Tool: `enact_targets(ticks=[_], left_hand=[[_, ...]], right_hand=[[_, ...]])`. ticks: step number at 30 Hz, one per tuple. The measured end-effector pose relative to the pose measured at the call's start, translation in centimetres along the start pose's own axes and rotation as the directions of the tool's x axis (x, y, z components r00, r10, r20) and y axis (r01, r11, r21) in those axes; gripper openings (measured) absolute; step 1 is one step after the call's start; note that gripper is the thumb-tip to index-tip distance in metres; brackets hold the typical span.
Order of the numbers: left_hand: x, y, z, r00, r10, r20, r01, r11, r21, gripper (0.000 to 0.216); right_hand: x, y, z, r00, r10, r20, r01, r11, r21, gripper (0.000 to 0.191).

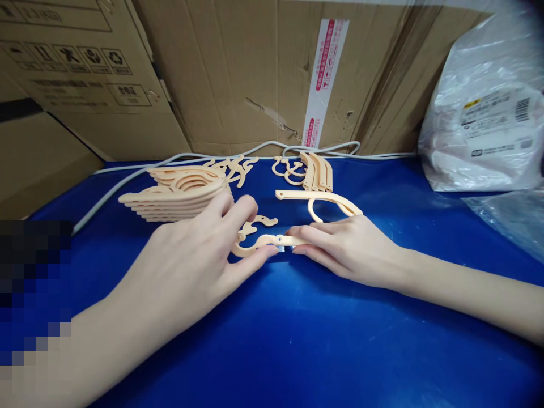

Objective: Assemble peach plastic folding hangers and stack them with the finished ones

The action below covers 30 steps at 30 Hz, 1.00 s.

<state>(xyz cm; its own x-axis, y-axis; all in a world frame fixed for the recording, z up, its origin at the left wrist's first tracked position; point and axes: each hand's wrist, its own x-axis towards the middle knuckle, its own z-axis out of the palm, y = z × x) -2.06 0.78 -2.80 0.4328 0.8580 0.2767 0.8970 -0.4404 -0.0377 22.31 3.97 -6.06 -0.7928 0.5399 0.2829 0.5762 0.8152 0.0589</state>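
My left hand (199, 255) and my right hand (344, 246) meet at the middle of the blue table (297, 340). Both pinch one peach plastic hanger piece (266, 242) with a small screw hole, the left on its curved hook end, the right on its straight end. A small loose hook part (260, 222) lies just behind it. A single hanger arm (317, 199) lies behind my right hand. A stack of assembled peach hangers (178, 192) sits behind my left hand.
More peach parts lie at the back: loose hooks (233, 167), rings (289, 168) and a row of arms (318, 170). A grey cable (127, 178) runs along cardboard boxes (238, 73). White plastic bags (488, 113) sit at the right.
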Motion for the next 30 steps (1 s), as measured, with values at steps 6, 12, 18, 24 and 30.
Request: enact_targets(ticks=[6, 12, 18, 24, 30], left_hand=[[0.7, -0.1, 0.2, 0.999, 0.035, 0.004, -0.033, 0.986, -0.165, 0.024], [0.9, -0.6, 0.7, 0.991, 0.089, 0.099, -0.073, 0.985, -0.157, 0.031], [0.3, -0.5, 1.2, 0.988, 0.147, 0.057, -0.131, 0.966, -0.221, 0.009], [0.6, -0.7, 0.9, 0.985, 0.164, 0.060, -0.128, 0.912, -0.389, 0.012], [1.0, -1.1, 1.1, 0.977, 0.213, 0.020, -0.188, 0.901, -0.392, 0.027]], right_hand=[[-0.1, 0.3, -0.2, 0.999, -0.043, 0.033, 0.042, 0.998, 0.040, 0.043], [-0.2, 0.3, -0.2, 0.997, -0.071, 0.020, 0.070, 0.996, 0.059, 0.037], [-0.2, 0.3, -0.2, 0.998, -0.057, 0.034, 0.054, 0.993, 0.102, 0.037], [-0.2, 0.2, -0.1, 1.000, -0.014, 0.001, 0.014, 0.995, 0.100, 0.038], [-0.2, 0.1, -0.1, 1.000, -0.022, -0.017, 0.024, 0.993, 0.114, 0.035]])
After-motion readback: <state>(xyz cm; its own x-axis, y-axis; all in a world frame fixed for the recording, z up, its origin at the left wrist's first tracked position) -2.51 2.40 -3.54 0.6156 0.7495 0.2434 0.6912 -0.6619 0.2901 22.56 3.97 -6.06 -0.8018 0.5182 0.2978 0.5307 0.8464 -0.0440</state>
